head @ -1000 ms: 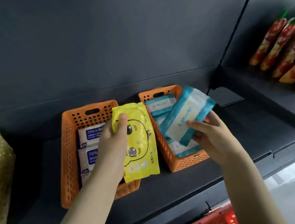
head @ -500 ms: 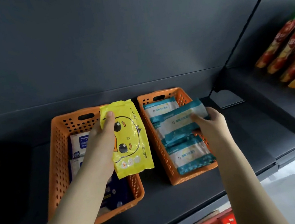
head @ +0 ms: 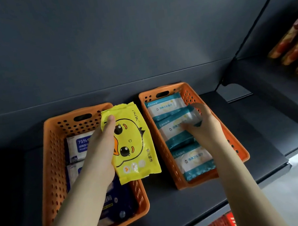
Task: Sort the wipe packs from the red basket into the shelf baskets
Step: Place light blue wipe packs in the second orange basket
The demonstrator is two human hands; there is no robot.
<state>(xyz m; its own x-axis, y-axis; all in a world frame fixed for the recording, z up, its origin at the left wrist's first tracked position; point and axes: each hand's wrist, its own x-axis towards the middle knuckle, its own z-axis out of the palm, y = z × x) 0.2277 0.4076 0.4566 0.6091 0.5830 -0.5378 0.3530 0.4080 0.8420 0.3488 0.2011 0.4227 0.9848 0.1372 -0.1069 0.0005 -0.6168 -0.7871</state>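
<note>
Two hands are working at mid-frame. The left hand point(head: 100, 154) is gripping the yellow duck pack point(head: 135, 143) over the left orange basket point(head: 55, 164). The right hand point(head: 206, 127) is pinching a teal pack point(head: 173, 126) lying inside the right orange basket point(head: 233, 145). The red basket point(head: 225, 224) is peeking in at the bottom edge.

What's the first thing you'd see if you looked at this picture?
The bright yellow duck pack jumps out, held by the left hand over the left orange basket. Beside it, the right hand grips a teal pack in the right orange basket.
</note>
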